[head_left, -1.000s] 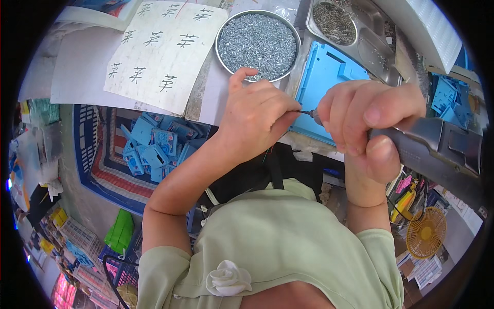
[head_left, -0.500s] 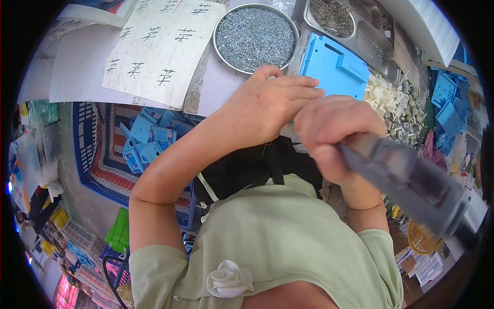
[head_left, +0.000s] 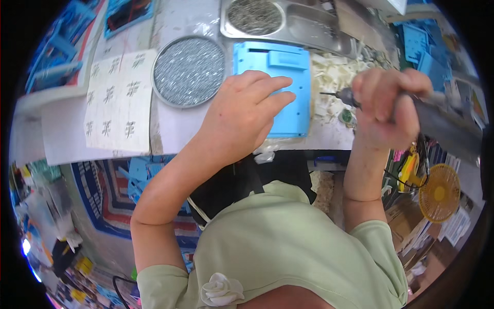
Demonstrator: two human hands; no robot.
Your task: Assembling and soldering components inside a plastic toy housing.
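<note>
A flat light-blue plastic housing point(head_left: 290, 103) with a raised block and small holes lies on the work table. My left hand point(head_left: 247, 105) reaches over its left side, fingers stretched and slightly apart; whether the fingertips touch the surface is hard to tell. To the right of the housing, my right hand point(head_left: 383, 105) is wrapped around a dark electric screwdriver point(head_left: 442, 123), blurred by motion. The thin bit points left toward the housing, apart from it. Beside my left hand stands a round metal dish point(head_left: 156, 77) full of small silvery metal pieces.
Behind the housing sits a steel tray point(head_left: 314, 23) with a heap of small screws point(head_left: 256, 16). Small white plastic parts point(head_left: 329, 77) are piled at right. Marked paper point(head_left: 116, 103) lies at left. Below the table edge are a blue basket point(head_left: 87, 193) and a yellow fan point(head_left: 439, 193).
My right hand has moved right with the screwdriver, away from my left hand, and its bit now shows. The view has shifted, revealing more of the blue housing.
</note>
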